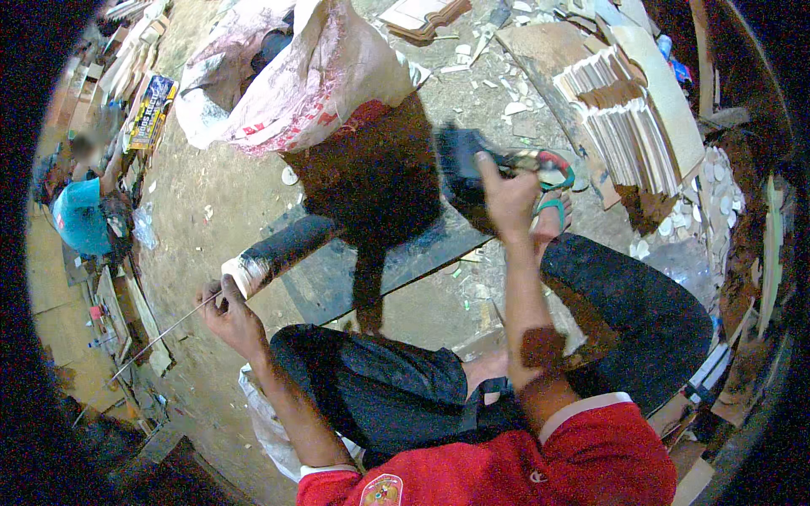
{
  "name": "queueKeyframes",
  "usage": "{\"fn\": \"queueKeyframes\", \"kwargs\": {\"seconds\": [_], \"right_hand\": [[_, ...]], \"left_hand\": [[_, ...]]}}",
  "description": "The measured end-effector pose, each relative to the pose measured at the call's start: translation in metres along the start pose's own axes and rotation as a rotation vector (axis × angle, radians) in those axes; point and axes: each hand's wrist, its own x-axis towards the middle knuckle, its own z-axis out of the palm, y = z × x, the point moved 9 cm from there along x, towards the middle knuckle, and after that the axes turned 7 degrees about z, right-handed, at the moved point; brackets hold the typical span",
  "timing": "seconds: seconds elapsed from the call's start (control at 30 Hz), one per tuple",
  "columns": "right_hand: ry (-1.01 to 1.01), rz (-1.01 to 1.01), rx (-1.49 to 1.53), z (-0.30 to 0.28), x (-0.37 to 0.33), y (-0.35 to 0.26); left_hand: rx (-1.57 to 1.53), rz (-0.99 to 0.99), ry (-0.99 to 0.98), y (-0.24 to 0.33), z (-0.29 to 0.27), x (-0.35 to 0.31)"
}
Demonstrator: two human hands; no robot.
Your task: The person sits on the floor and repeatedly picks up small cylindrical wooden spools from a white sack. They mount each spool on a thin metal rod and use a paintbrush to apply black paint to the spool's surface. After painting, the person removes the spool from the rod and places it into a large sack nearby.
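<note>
My left hand [233,320] is closed in a pinch on a thin straight rod [164,334], which slants down to the left. Its fingertips are close to the white-wrapped end of a dark tube [291,247]; I cannot tell whether they touch it. My right hand [512,202] is closed on the near side of a dark, motion-blurred object [462,160], thumb laid along it. What kind of object that is I cannot make out. Just right of this hand shows a red and green curved band [558,171], near my sandalled foot [553,211].
A white and pink woven sack [316,80] bulges ahead. Under the tube lies a dark flat board [405,263]. Stacked thin wooden pieces [629,135] stand at the right among pale scraps. Far left, another person in a turquoise shirt [82,218] sits near wood pieces.
</note>
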Motion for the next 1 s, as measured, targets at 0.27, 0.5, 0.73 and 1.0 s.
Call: {"fn": "queueKeyframes", "kwargs": {"seconds": [0.27,0.5,0.73,1.0], "right_hand": [[-0.102,-0.078,-0.645,0.016,0.023,0.044],[-0.139,-0.118,-0.663,0.038,0.019,0.048],[-0.120,0.111,-0.462,-0.004,0.033,0.069],[-0.177,0.471,0.369,0.003,0.014,0.067]], "left_hand": [[-0.240,0.032,-0.033,0.073,0.012,-0.008],[0.026,0.020,-0.051,0.087,0.024,0.005],[-0.065,0.044,-0.203,0.060,0.011,0.009],[0.051,0.162,-0.256,0.040,0.009,0.016]]}}
